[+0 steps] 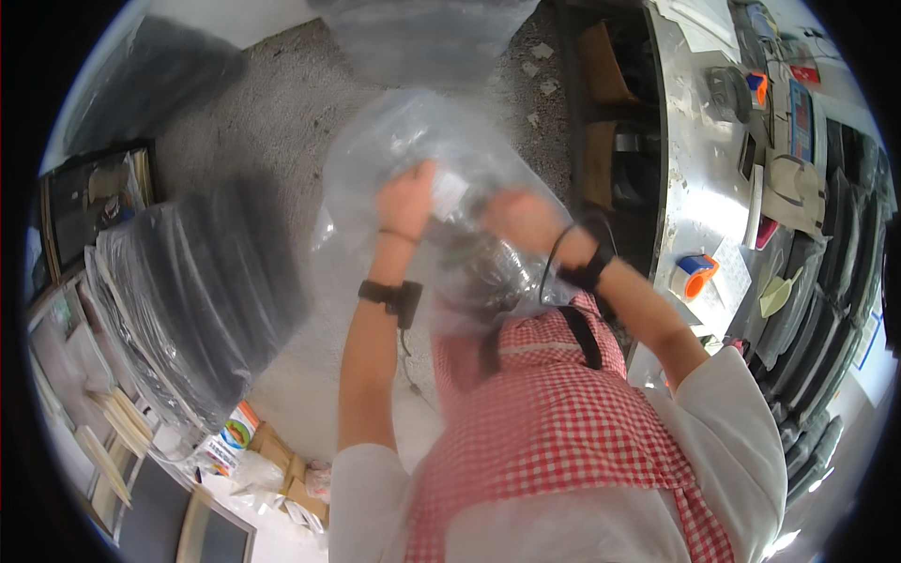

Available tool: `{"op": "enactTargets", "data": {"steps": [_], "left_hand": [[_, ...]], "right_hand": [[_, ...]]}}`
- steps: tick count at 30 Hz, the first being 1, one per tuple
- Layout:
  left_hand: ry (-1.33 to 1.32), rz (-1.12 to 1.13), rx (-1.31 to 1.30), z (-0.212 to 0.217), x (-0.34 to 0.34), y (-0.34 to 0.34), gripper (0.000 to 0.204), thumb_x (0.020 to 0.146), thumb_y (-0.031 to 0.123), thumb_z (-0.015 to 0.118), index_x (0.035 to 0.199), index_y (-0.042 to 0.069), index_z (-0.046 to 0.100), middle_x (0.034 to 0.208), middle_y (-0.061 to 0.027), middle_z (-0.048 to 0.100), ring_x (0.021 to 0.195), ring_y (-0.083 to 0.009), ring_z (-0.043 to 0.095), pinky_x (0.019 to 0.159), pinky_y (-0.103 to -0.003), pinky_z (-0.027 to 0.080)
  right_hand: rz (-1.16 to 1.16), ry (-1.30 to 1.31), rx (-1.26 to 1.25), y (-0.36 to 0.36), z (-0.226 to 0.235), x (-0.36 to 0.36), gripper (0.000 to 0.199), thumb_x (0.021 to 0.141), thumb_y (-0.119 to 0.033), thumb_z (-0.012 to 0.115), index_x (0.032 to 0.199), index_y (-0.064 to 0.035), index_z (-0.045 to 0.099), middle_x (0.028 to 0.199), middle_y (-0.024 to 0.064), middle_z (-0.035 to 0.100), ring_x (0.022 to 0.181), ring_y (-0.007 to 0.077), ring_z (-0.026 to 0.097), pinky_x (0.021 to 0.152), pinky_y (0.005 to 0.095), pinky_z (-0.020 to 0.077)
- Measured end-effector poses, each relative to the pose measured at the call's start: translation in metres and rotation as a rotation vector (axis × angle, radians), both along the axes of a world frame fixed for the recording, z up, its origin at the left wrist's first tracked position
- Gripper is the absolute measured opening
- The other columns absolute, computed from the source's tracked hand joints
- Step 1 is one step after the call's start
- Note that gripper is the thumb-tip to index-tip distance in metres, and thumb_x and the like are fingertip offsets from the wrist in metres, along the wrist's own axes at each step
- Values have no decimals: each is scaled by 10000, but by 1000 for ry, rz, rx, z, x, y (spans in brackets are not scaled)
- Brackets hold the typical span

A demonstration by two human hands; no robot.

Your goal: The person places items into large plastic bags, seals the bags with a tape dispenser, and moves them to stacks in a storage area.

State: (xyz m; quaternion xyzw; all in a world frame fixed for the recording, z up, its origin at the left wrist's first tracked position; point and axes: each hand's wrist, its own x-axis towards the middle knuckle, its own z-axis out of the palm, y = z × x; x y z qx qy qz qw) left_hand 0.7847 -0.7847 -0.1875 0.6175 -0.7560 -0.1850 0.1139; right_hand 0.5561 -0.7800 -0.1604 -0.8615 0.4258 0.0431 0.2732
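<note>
A large clear plastic bag (394, 127) spreads out in front of my body. My left hand (405, 202) is closed, its fingers gripping the bag's plastic. To its right, my right hand (526, 220) is blurred by motion but looks closed on the bag too. Between the hands a small white patch (452, 192) shows on or through the plastic; what it is I cannot make out. The crumpled near part of the bag (507, 272) looks darker and lies against my red-checked apron (554, 403).
Left stands a stack of dark, plastic-wrapped panels (206, 291). Another wrapped bundle (422, 38) is at the far side. A metal-topped bench (694, 169) runs along the right, bearing an orange-and-blue tape dispenser (696, 277) and a cap (793, 192). Cardboard (272, 455) lies lower left.
</note>
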Motion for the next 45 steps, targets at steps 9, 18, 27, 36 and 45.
{"op": "enactTargets", "data": {"steps": [9,18,27,36,45], "left_hand": [[-281,78,105,-57,-11,-24,162,971,244,446,1033,118,526,714,-145,653,617,-325,632,499,-463,455],[-561,46,24,-30,-35,-26,177,933,215,492,1018,61,512,786,-165,662,657,-352,646,556,-459,496],[-544,-165,115,15,-39,-61,128,858,122,495,985,118,514,840,-126,657,742,-348,648,583,-466,494],[-382,-59,57,7,-35,-41,127,819,85,527,940,122,520,799,-125,639,692,-358,637,554,-466,481],[101,161,9,6,-4,5,235,835,171,574,1050,81,602,890,-137,637,839,-393,593,800,-505,438]], "right_hand": [[-1317,-506,-331,-21,39,-200,325,850,-234,665,1096,-36,589,1088,135,611,949,273,617,846,342,487],[-1842,451,-330,207,-84,-486,647,775,-536,656,1102,21,611,1106,245,609,1052,401,566,940,420,422],[-2001,-327,-599,240,-134,-516,446,844,-319,678,1116,26,599,997,151,655,909,266,614,804,361,464],[-1093,-1776,328,66,83,-281,537,874,-442,456,1136,19,544,823,115,578,671,235,549,780,405,483],[-826,-1119,870,-81,64,113,496,901,-285,630,1276,7,488,1085,81,617,990,123,561,892,298,457]]}}
